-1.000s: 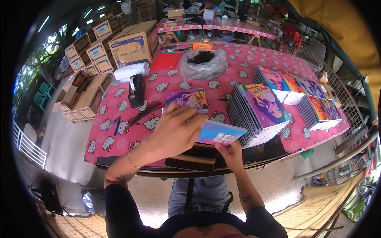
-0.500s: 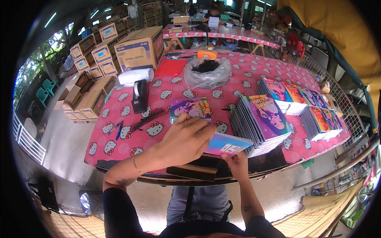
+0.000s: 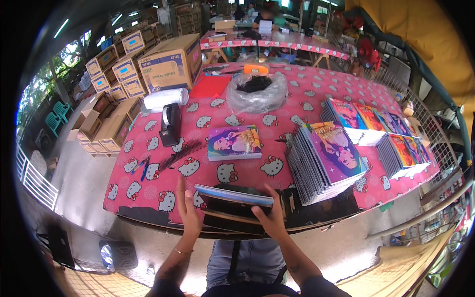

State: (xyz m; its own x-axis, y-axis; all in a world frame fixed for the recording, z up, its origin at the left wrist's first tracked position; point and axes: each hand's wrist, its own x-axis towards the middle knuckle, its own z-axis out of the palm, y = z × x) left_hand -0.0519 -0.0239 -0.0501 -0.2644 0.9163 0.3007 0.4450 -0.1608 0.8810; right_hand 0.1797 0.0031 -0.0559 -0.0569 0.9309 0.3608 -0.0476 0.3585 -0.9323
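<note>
A notebook (image 3: pixel 233 194) stands nearly edge-on at the front edge of the table, so its cover is mostly hidden. My right hand (image 3: pixel 272 213) grips its right end, the thumb on the near side. At the opposite end my left hand (image 3: pixel 190 212) has its fingers stretched upward and apart, close beside the notebook; whether it touches is hard to tell. Beyond them lies a small pile of purple-covered notebooks (image 3: pixel 234 141). To the right rises a tall stack of spiral notebooks (image 3: pixel 330 153), black coils facing left.
Left on the pink tablecloth (image 3: pixel 292 106) are a black tape dispenser (image 3: pixel 171 127), loose black spirals (image 3: pixel 182 155) and blue-handled cutters (image 3: pixel 144 170). Farther back sit a plastic bag (image 3: pixel 257 99) and a carton (image 3: pixel 170 67). More notebook stacks (image 3: pixel 363 121) stand at the right.
My left hand has moved back from the purple-covered pile to the notebook's left end. The notebook has come left and nearer, turning from its blue-pink back to edge-on, still in my right hand.
</note>
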